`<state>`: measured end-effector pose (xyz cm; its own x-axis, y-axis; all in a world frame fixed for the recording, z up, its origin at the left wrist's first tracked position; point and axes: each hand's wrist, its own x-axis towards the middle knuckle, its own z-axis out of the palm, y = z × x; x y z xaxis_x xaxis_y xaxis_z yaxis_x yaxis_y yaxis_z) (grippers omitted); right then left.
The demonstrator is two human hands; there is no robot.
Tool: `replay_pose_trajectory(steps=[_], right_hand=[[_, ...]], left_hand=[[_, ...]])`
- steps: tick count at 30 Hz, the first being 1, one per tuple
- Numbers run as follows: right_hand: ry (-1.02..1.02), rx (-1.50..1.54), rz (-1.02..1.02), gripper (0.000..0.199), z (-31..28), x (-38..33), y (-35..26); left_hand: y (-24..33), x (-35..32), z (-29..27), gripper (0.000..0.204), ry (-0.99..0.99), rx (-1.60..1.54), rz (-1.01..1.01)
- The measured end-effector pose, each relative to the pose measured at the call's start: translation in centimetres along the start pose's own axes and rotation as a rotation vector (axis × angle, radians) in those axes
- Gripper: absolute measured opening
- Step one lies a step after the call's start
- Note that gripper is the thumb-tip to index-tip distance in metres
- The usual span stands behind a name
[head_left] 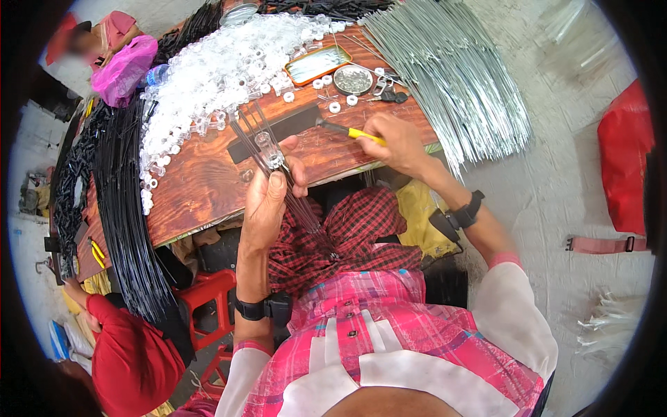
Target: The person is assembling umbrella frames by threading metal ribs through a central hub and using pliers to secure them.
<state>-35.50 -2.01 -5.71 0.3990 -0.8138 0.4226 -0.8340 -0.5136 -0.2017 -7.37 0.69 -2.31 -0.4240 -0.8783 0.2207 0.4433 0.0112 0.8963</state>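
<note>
Holding a fan of thin, stiff wires (278, 174) in a clear plastic hub, best gripped at that hub, the left hand (267, 201) was closed around them above the desk (208, 174), while the right hand (396, 142) at two o'clock gripped a yellow-handled tool (354, 132).

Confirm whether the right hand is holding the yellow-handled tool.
Yes, the right hand grips the tool by its yellow handle, its dark head lying on the wooden table.

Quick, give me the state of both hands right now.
Left hand: closed on a bundle of thin wires with a clear plastic piece.
Right hand: closed on a yellow-handled tool.
</note>
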Motion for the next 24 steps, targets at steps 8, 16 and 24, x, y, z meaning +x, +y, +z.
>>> replay_pose_trajectory(steps=[8, 16, 24], right_hand=[[-0.561, 1.039, 0.494, 0.043, -9.4, 2.3, -6.7], [-0.684, 0.844, 0.283, 0.035, -10.7, 3.6, -6.4], [-0.535, 0.495, 0.072, 0.031, -11.3, 4.1, -6.7]], left_hand=[[-0.3, 0.1, 0.6, 0.044, 0.135, 0.153, 0.0], [-0.5, 0.1, 1.1, 0.033, 0.172, 0.129, 0.022], [-0.2, 0.2, 1.7, 0.033, 0.204, 0.151, -0.009]])
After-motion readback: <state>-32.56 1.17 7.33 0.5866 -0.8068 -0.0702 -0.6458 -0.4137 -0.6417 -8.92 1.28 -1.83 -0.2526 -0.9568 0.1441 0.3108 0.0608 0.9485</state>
